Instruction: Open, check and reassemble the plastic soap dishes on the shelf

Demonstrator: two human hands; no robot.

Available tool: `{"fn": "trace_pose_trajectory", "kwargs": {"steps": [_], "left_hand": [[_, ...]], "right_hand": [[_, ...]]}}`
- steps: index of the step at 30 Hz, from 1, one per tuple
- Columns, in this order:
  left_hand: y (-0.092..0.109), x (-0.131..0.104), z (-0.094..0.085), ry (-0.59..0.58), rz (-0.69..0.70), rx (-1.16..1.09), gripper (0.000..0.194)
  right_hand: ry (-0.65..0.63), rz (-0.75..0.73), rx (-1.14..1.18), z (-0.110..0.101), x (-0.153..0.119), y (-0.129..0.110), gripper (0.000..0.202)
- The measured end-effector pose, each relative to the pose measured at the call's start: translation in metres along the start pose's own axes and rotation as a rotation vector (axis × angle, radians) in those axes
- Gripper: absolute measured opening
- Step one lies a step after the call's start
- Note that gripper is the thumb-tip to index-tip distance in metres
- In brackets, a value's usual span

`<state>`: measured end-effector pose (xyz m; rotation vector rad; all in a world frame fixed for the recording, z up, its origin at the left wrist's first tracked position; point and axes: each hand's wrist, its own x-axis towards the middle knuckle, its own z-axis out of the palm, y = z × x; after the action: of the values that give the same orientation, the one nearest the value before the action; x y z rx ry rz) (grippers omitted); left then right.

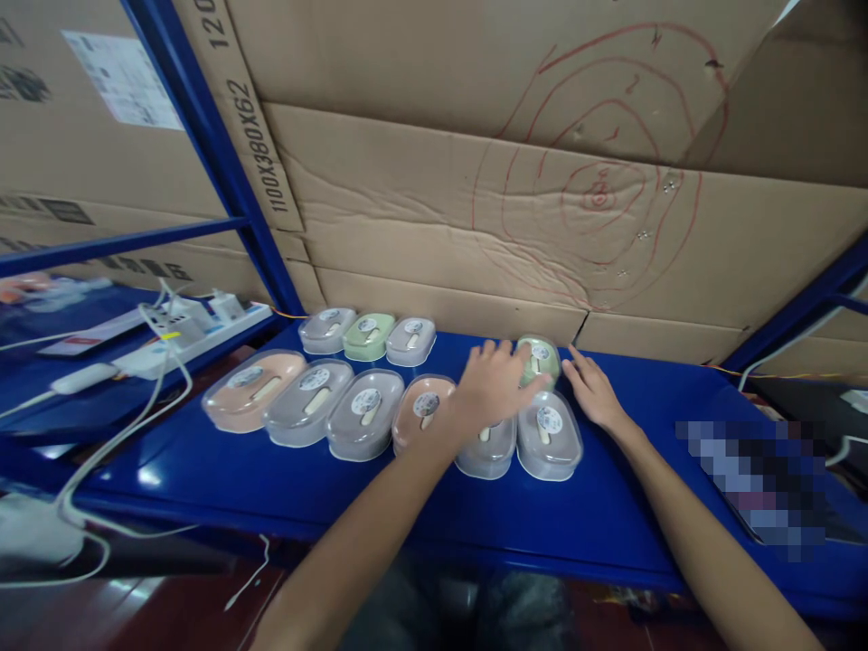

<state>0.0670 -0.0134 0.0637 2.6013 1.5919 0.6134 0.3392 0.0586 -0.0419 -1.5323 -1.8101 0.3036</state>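
A small green lidded box (541, 357) with a clear cover and a round label stands at the back, between my two hands. My left hand (498, 384) is open above the row, fingers spread and thumb reaching to the green box's front edge. It partly hides an orange box (415, 398) and a grey box (486, 452). My right hand (593, 389) is open at the green box's right side, fingers stretched out; whether they touch it I cannot tell. Just in front of the green box sits another grey box (549, 438). Cream-coloured, handle-like pieces show under the covers.
More boxes stand left in the front row, including an orange one (254, 389). Three smaller ones, with a green one (368, 337) in the middle, stand behind. Cardboard (420, 226) backs the blue table (223, 488). A power strip (203, 334) and white cables lie left.
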Motion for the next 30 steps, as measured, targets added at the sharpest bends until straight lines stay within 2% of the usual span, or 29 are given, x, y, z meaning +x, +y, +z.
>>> {"fn": "trace_pose_trajectory", "kwargs": {"steps": [2,6,8,10,12,14,20,24,30], "left_hand": [[-0.023,0.011,-0.018,0.018,-0.114,0.068,0.065],[-0.088,0.035,-0.047,-0.122,-0.379,0.195,0.074],[-0.118,0.042,-0.051,-0.257,-0.534,0.279,0.077],[-0.14,0.044,-0.049,-0.319,-0.597,0.306,0.082],[-0.152,0.042,-0.042,-0.344,-0.617,0.319,0.091],[-0.155,0.039,-0.034,-0.346,-0.613,0.329,0.093],[-0.148,0.035,-0.02,-0.285,-0.596,0.346,0.078],[-0.143,0.039,-0.016,-0.248,-0.604,0.332,0.084],[-0.138,0.042,-0.013,-0.252,-0.607,0.236,0.091]], "right_hand": [[0.01,-0.032,-0.046,-0.005,0.001,0.001,0.079],[-0.051,-0.082,-0.081,-0.004,0.002,-0.001,0.068],[-0.076,-0.066,-0.079,-0.001,0.0,-0.004,0.065],[-0.081,-0.042,-0.075,0.001,-0.001,-0.007,0.062],[-0.087,-0.036,-0.069,0.002,-0.002,-0.008,0.062],[-0.104,-0.047,-0.059,0.001,-0.002,-0.009,0.063],[-0.16,-0.058,-0.014,-0.003,-0.003,-0.014,0.069],[-0.221,-0.119,0.012,-0.007,-0.005,-0.021,0.069],[-0.207,-0.131,0.053,-0.007,-0.004,-0.022,0.07]]}}
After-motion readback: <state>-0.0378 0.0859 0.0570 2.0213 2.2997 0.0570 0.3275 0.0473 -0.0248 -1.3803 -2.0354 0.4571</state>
